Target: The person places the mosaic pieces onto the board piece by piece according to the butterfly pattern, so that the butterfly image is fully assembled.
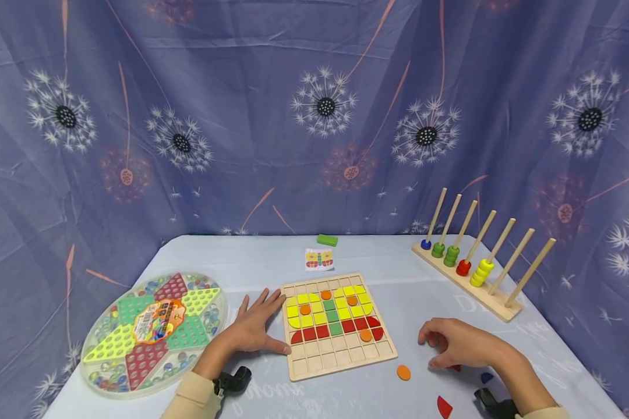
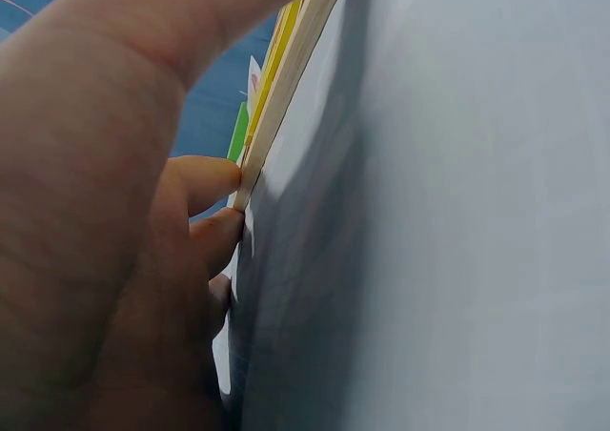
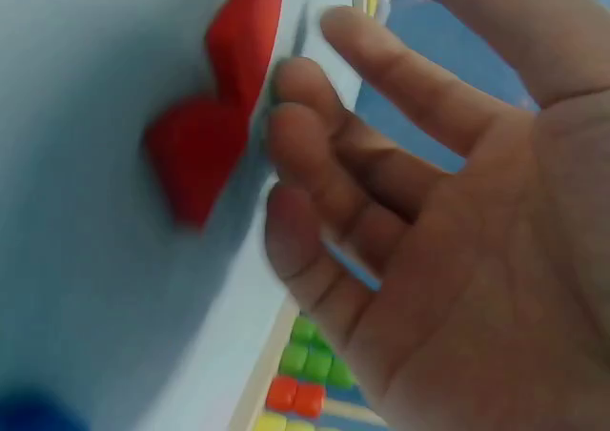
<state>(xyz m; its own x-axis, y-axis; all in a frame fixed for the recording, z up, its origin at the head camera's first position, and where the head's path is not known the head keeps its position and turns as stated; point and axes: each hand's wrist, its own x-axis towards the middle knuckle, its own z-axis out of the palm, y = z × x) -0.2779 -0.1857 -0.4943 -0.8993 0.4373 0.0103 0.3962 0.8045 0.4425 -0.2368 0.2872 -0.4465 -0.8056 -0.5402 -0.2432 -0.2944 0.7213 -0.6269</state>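
A wooden grid board [image 1: 320, 368] lies mid-table, bearing yellow, red, green and orange flat pieces in a butterfly-like pattern. My left hand [image 1: 254, 329] spreads its fingers along the board's left side, thumb and fingertips at the edge; the left wrist view shows those fingers [image 2: 214, 178] against the wooden rim. Right of the board, my right hand [image 1: 461, 343] hovers low over the table, fingers loosely bent, holding nothing. In the right wrist view, two blurred red pieces [image 3: 195, 159] lie beside its fingertips. An orange disc [image 1: 403, 372] and a red quarter-round piece [image 1: 444, 407] lie nearby.
A round marble board [image 1: 147, 355] stands at the left. A pegged bead rack [image 1: 495, 305] with coloured beads runs along the right. Behind the grid board are a butterfly picture card [image 1: 319, 260] and a green block [image 1: 327, 240]. A blue piece [image 1: 486, 377] sits near my right wrist.
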